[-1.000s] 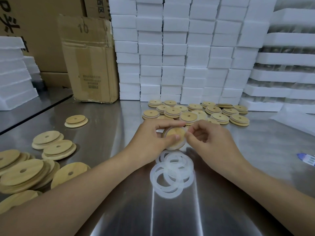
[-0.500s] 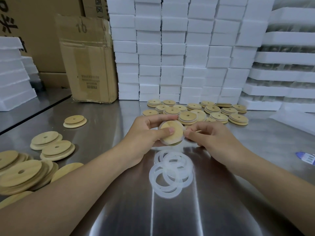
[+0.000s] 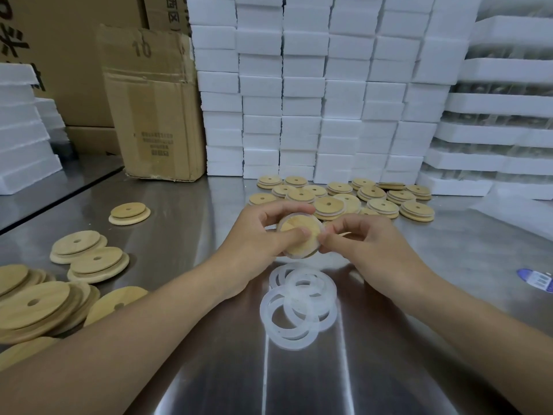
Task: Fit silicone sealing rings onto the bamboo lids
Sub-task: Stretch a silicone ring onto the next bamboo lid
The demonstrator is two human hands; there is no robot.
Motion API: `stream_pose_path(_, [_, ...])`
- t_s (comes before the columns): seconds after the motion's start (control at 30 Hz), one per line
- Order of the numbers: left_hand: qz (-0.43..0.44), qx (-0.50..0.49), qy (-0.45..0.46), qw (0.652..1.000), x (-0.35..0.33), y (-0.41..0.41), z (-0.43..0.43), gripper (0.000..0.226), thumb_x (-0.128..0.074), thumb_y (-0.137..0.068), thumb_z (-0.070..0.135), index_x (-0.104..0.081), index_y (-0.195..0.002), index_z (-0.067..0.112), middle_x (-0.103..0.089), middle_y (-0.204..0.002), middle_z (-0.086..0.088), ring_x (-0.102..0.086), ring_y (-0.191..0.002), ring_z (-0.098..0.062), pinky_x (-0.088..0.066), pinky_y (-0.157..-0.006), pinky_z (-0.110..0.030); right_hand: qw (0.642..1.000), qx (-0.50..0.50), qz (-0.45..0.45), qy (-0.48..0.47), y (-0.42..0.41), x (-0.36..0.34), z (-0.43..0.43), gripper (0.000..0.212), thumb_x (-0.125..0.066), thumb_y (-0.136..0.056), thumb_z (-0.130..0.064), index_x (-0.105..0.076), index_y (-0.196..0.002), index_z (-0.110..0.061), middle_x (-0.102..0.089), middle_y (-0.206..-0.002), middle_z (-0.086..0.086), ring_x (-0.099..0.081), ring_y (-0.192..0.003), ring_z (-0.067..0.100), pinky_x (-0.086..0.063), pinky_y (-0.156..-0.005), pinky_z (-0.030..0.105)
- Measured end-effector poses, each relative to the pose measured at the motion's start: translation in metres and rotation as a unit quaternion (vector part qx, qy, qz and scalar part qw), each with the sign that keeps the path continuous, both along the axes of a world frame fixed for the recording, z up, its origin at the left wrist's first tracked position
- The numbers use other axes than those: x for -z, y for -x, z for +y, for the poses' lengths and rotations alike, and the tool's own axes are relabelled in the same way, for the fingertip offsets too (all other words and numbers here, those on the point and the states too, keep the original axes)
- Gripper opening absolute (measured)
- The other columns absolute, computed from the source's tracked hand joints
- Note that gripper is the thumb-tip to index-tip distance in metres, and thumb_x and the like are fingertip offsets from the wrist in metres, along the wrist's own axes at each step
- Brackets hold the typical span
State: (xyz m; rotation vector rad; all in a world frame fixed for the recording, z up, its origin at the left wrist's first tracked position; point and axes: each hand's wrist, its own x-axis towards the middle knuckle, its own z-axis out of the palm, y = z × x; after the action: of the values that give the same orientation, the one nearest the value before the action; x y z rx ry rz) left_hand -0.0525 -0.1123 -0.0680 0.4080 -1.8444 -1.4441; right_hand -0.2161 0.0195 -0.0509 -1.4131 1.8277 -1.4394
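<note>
My left hand [image 3: 254,235] grips a round bamboo lid [image 3: 300,235] above the steel table, thumb across its face and fingers curled over its top edge. A translucent silicone ring runs around the lid's rim. My right hand [image 3: 368,244] pinches that ring at the lid's right edge. Below the hands, a small pile of loose white silicone rings [image 3: 299,307] lies on the table. Bare bamboo lids [image 3: 39,298] lie heaped at the left. Behind the hands sit several lids with rings [image 3: 374,199].
The steel table [image 3: 185,265] carries a cardboard box [image 3: 155,106] at the back left. Stacks of white foam boxes [image 3: 314,94] wall off the back. Foam trays [image 3: 502,127] stand at the right. A blue-and-white label [image 3: 537,279] lies at the right edge.
The lid has stayed between both hands just above the rings. My left thumb moved further across its face, and my right fingers worked along the ring at the lid's right rim.
</note>
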Motion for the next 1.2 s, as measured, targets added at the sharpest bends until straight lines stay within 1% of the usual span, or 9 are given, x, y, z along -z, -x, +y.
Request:
stream_pose_path(0.13, [-0.014, 0.017, 0.069, 0.997, 0.0, 0.002, 0.005, 0.026, -0.084, -0.092, 0.012, -0.082, -0.114, 0.028, -0.081, -0.113, 0.011, -0.076, -0.11, -0.009, -0.063, -0.091, -0.03, 0.999, 0.01, -0.012, 0.041, -0.002, 0.001, -0.001, 0.009, -0.075, -0.095, -0.019, -0.078, -0.087, -0.015, -0.079, -0.083, 0.005, -0.074, -0.083, 0.027, -0.055, -0.082, 0.036])
stream_pose_path(0.2, [-0.008, 0.008, 0.062, 0.998, 0.001, 0.003, 0.006, 0.026, -0.084, -0.091, 0.012, -0.082, -0.113, 0.027, -0.082, -0.112, 0.01, -0.076, -0.11, -0.01, -0.063, -0.092, -0.031, 0.998, 0.008, -0.016, 0.056, -0.003, 0.003, -0.001, 0.009, -0.075, -0.096, -0.017, -0.077, -0.088, -0.016, -0.077, -0.075, -0.002, -0.069, -0.067, 0.006, -0.05, -0.066, 0.016])
stream_pose_path(0.27, [-0.007, -0.001, 0.051, 0.999, 0.001, 0.002, 0.004, 0.027, -0.085, -0.089, 0.012, -0.083, -0.112, 0.025, -0.082, -0.112, 0.008, -0.076, -0.11, -0.01, -0.062, -0.096, -0.034, 0.998, -0.002, -0.011, 0.065, -0.006, 0.005, -0.001, 0.007, -0.075, -0.097, -0.017, -0.077, -0.09, -0.015, -0.078, -0.075, -0.005, -0.068, -0.064, -0.001, -0.045, -0.06, 0.007])
stream_pose_path(0.4, [-0.006, 0.008, 0.026, 1.0, 0.002, 0.001, 0.002, 0.028, -0.085, -0.09, 0.008, -0.083, -0.112, 0.024, -0.083, -0.112, 0.006, -0.077, -0.11, -0.012, -0.062, -0.092, -0.028, 0.997, 0.014, 0.04, 0.059, -0.003, 0.006, -0.003, 0.012, -0.073, -0.098, -0.017, -0.076, -0.086, -0.017, -0.078, -0.084, -0.006, -0.071, -0.079, 0.002, -0.046, -0.072, 0.009])
stream_pose_path(0.5, [-0.006, 0.022, 0.012, 1.0, 0.0, 0.0, 0.003, 0.029, -0.084, -0.091, 0.007, -0.083, -0.111, 0.028, -0.083, -0.114, 0.006, -0.077, -0.111, -0.012, -0.061, -0.087, -0.024, 0.999, 0.011, 0.001, 0.033, 0.002, 0.002, -0.004, 0.012, -0.072, -0.099, -0.015, -0.076, -0.087, -0.013, -0.078, -0.089, 0.007, -0.068, -0.082, 0.008, -0.049, -0.08, 0.02])
stream_pose_path(0.73, [0.004, 0.033, -0.036, 0.999, -0.002, 0.0, 0.002, 0.029, -0.083, -0.09, 0.005, -0.085, -0.106, 0.03, -0.083, -0.11, 0.0, -0.078, -0.104, -0.013, -0.063, -0.084, -0.024, 0.997, -0.037, -0.002, -0.061, 0.016, -0.009, -0.003, 0.015, -0.07, -0.1, -0.022, -0.077, -0.089, -0.015, -0.073, -0.096, 0.017, -0.059, -0.087, 0.013, -0.044, -0.085, 0.033])
stream_pose_path(0.87, [-0.001, 0.023, -0.034, 0.999, -0.001, -0.001, 0.002, 0.027, -0.084, -0.09, 0.007, -0.085, -0.106, 0.029, -0.083, -0.109, 0.002, -0.078, -0.102, -0.012, -0.063, -0.077, -0.024, 0.999, -0.034, -0.014, -0.035, 0.008, -0.003, -0.003, 0.014, -0.072, -0.099, -0.026, -0.077, -0.088, -0.018, -0.07, -0.1, 0.025, -0.057, -0.087, 0.021, -0.046, -0.082, 0.04])
stream_pose_path(1.0, [0.003, 0.01, -0.018, 1.0, 0.0, -0.002, 0.002, 0.025, -0.085, -0.09, 0.007, -0.085, -0.109, 0.023, -0.083, -0.111, 0.002, -0.077, -0.108, -0.015, -0.063, -0.083, -0.026, 0.999, -0.038, -0.01, -0.028, 0.004, 0.002, -0.001, 0.017, -0.076, -0.096, -0.033, -0.078, -0.087, -0.019, -0.078, -0.09, 0.007, -0.063, -0.077, 0.006, -0.046, -0.08, 0.032])
stream_pose_path(1.2, [0.024, 0.016, -0.086, 0.996, -0.002, -0.004, 0.0, 0.028, -0.082, -0.09, 0.006, -0.082, -0.116, 0.016, -0.083, -0.111, -0.006, -0.08, -0.103, -0.019, -0.062, -0.081, -0.024, 0.996, -0.063, -0.024, -0.051, 0.01, -0.001, 0.0, 0.024, -0.072, -0.098, -0.035, -0.077, -0.092, -0.012, -0.073, -0.107, 0.02, -0.056, -0.091, 0.016, -0.043, -0.088, 0.038])
